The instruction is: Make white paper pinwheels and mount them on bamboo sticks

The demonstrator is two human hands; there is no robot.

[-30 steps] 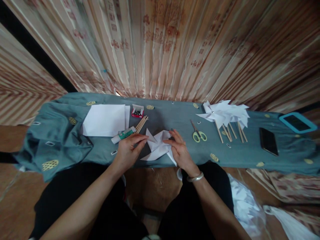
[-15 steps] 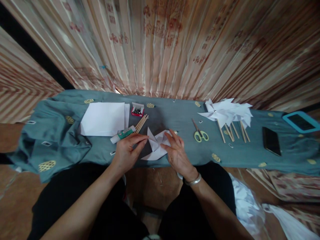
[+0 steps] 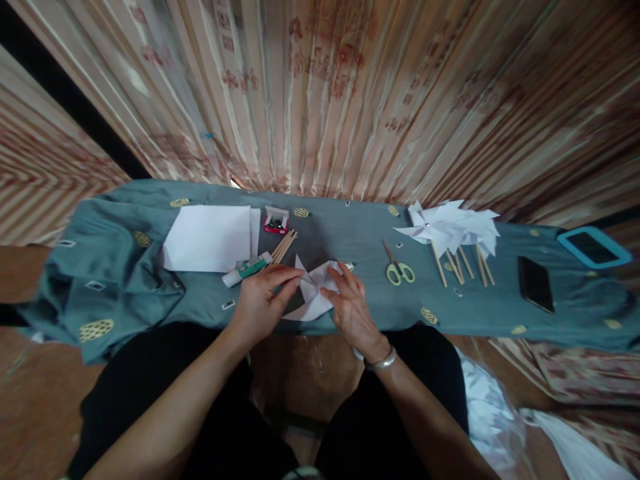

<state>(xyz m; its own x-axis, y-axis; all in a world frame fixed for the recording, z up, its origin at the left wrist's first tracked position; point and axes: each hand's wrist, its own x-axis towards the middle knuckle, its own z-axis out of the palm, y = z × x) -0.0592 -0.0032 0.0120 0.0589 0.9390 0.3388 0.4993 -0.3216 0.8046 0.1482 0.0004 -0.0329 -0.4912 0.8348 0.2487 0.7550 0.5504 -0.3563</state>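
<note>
A white paper pinwheel (image 3: 311, 303) lies between my hands at the front of the cloth-covered table, its pointed blades folded toward the middle. My left hand (image 3: 259, 301) is closed in a pinch at the pinwheel's left side, fingertips by a folded blade. Anything small inside that pinch is too fine to make out. Thumb and fingers of my right hand (image 3: 354, 310) grip the pinwheel's right side and hold a fold down. Just beyond my left hand are a glue stick (image 3: 253, 265) with a green label and several thin wooden sticks (image 3: 284, 247).
White paper sheets (image 3: 210, 237) are stacked at left, near a small red box (image 3: 277, 220) of pins. Green-handled scissors (image 3: 399, 272) lie right of my hands. Farther right are finished pinwheels (image 3: 453, 223) on sticks, a black phone (image 3: 536, 283) and a blue-framed tablet (image 3: 595, 245).
My left hand has shifted slightly right, bringing its pinch closer to the pinwheel's middle. My right hand keeps nearly the same hold. The camera view has turned a little.
</note>
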